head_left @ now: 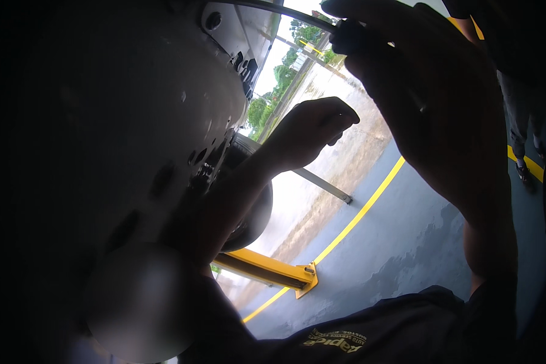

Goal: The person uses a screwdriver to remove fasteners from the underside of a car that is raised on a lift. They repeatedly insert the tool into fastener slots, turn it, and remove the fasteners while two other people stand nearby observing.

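Overhead is the pale underside of a raised vehicle (133, 79), mostly in shadow. My right hand (431, 103) is lifted at the upper right, its fingers closed around the thick black end (348, 37) of a thin dark rod or cable (273, 7). The rod's other end runs up and left along the vehicle's body. Below and left of it, my left hand (309, 130) hangs in the air with its fingers curled in. Whatever those fingers hold, if anything, is hidden. Both hands are dark against the bright outdoors.
A rounded dark wheel-like shape (255, 212) is behind my left forearm. A yellow lift post (261, 267) is bolted to the grey floor (394, 242), beside a yellow painted line (364, 209). A person's legs (519, 127) stand at the far right.
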Action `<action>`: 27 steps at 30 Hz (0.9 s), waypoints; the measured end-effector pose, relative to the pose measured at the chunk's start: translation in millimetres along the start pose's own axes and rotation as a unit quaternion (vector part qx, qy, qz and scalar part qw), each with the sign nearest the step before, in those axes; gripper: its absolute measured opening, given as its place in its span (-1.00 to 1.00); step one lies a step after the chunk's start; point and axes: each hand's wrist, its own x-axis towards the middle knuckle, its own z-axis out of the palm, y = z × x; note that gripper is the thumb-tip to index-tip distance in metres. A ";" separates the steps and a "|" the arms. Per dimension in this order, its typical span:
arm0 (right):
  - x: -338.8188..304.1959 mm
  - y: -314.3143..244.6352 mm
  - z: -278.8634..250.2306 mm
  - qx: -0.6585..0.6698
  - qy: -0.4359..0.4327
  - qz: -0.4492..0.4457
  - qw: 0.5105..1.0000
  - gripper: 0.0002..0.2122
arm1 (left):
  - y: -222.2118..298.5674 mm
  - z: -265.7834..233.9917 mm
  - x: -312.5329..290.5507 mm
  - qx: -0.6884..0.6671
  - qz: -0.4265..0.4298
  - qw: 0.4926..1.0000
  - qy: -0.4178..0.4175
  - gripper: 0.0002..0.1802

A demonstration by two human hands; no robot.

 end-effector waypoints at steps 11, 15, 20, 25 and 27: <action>-6.8 6.7 14.5 0.012 0.006 -0.001 1.000 -0.70 | -29.5 0.7 -11.3 0.032 0.052 0.998 -0.027 -0.69; -7.8 9.3 18.5 0.017 0.004 0.000 1.000 -0.70 | -32.6 -3.0 -12.6 0.030 0.043 0.998 -0.040 -0.69; -12.0 10.2 17.0 0.020 0.004 0.001 1.000 -0.69 | -42.7 6.4 -12.1 0.031 0.130 0.990 -0.032 -0.76; -19.8 12.3 15.0 0.019 0.008 0.007 1.000 -0.69 | -20.8 4.6 -10.9 0.001 0.047 0.996 -0.075 -0.80; -21.4 12.9 14.0 0.016 0.010 0.008 1.000 -0.68 | -0.7 2.4 -10.3 -0.050 -0.019 0.994 -0.091 -0.80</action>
